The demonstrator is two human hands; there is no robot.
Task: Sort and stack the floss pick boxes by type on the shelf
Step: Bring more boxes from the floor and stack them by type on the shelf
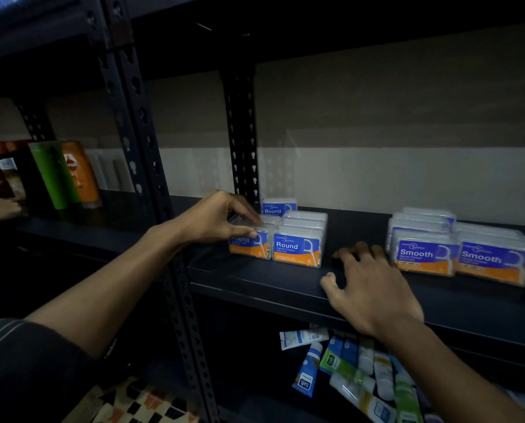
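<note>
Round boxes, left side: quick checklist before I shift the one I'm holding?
1. Grip: left hand pinches the left Round box at its top: ok.
2. Spare hand: right hand lies flat on the shelf, holding nothing: ok.
3. Side clearance: no visible gap to the neighbouring Round box: not ok.
4. Types separate: Smooth boxes stand apart on the right: ok.
5. Rear Round box alignment: mostly hidden, cannot tell.

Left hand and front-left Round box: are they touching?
Touching. The head view shows the left hand gripping the front-left Round box, thumb on its label.
</note>
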